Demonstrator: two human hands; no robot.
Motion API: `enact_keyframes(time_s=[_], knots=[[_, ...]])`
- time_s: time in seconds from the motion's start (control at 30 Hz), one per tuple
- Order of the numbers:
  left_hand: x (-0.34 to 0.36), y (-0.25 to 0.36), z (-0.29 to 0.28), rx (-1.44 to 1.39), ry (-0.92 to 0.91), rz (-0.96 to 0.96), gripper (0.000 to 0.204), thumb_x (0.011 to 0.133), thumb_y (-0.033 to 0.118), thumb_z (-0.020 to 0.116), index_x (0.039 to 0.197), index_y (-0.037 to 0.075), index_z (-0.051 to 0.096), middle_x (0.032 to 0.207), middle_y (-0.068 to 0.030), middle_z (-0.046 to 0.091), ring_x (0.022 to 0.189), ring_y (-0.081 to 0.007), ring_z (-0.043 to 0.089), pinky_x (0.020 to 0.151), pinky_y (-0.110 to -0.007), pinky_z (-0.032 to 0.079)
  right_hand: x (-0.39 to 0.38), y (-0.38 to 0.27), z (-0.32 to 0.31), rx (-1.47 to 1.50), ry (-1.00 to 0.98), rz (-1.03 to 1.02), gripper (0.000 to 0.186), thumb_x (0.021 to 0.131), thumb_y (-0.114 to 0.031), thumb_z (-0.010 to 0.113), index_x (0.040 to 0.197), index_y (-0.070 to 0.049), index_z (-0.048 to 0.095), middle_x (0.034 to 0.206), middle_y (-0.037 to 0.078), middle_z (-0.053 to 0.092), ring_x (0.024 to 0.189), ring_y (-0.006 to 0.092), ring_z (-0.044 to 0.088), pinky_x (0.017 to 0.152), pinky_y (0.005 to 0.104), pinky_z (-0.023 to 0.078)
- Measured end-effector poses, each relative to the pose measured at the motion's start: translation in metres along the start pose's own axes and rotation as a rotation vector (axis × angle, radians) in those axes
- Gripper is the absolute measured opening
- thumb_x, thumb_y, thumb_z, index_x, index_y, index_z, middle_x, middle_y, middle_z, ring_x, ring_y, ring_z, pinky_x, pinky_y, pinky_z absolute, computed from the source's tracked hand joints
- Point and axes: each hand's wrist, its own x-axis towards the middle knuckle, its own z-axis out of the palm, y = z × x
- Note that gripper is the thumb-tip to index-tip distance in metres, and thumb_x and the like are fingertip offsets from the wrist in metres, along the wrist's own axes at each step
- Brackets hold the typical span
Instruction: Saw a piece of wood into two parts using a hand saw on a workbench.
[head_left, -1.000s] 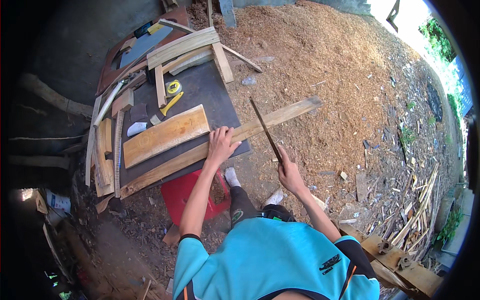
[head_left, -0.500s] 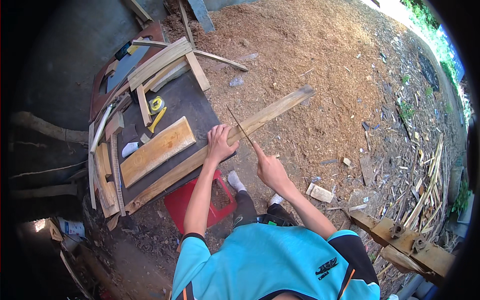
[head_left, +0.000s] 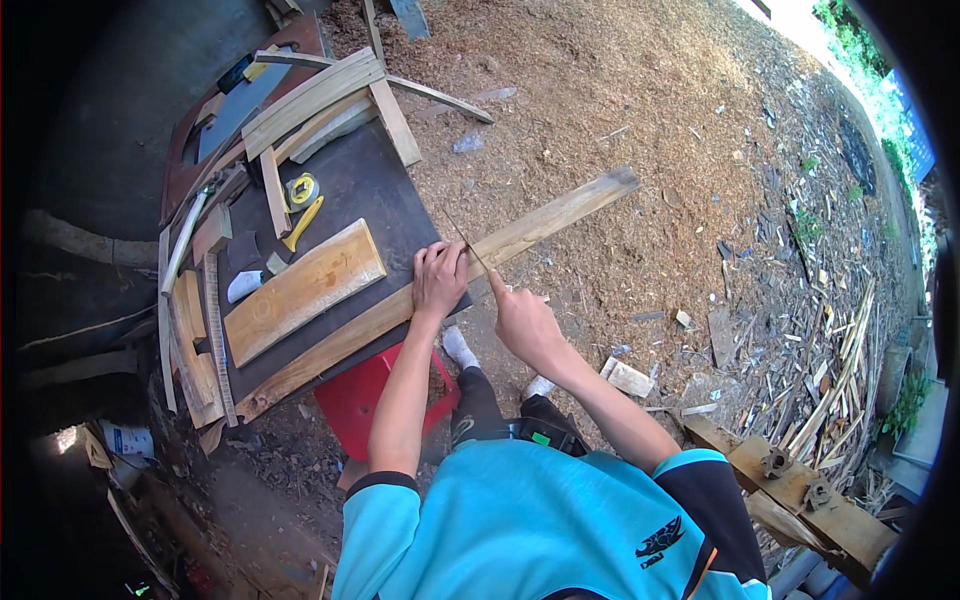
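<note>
A long wooden plank (head_left: pixel 555 222) lies slantwise over the corner of a dark table (head_left: pixel 330 210), its far right end sticking out past the edge. My left hand (head_left: pixel 440 278) presses down on it near that edge, fingers curled over the wood. In my right hand (head_left: pixel 527 325) is a handsaw (head_left: pixel 467 241), its thin blade seen almost edge-on and crossing the plank just right of my left hand. The right index finger stretches along the saw's handle, which the hand mostly hides. A shorter, wider board (head_left: pixel 305 290) rests on the table beside the plank.
A yellow tape measure (head_left: pixel 301 189) and a yellow-handled tool (head_left: pixel 304 224) lie on the table among several wood pieces (head_left: pixel 315 105). Under the near edge stands a red plastic stool (head_left: pixel 362 395). Sawdust (head_left: pixel 600 90) covers the ground; wood scraps (head_left: pixel 835 370) lie at right.
My right hand has moved forward and left with the saw, bringing it closer to the plank. My left hand stays on the plank. The whole view has shifted slightly.
</note>
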Motion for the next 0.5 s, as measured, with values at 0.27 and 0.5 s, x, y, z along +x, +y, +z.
enact_keyframes(time_s=[0.27,0.5], knots=[[0.000,0.001,0.001,0.009,0.000,-0.036,0.017,0.086,0.021,0.052,0.098,0.011,0.059,0.092,-0.0051,0.065,0.100,-0.0218,0.054,0.090,-0.040,0.033,0.018,-0.006,0.006,-0.071,-0.040,-0.002,0.060,0.071,0.001,0.050,0.131,0.002,0.040,0.066,0.026,0.059,0.064,0.0413,0.062,0.058,0.0484,0.051],[0.003,-0.001,-0.001,0.011,-0.016,-0.039,0.016,0.084,0.019,0.056,0.098,0.011,0.059,0.091,-0.0035,0.065,0.099,-0.0206,0.055,0.089,-0.040,0.032,0.017,0.003,0.010,-0.090,-0.043,-0.025,0.061,0.072,0.001,0.051,0.132,0.003,0.038,0.065,0.025,0.059,0.062,0.0403,0.062,0.056,0.0477,0.051]])
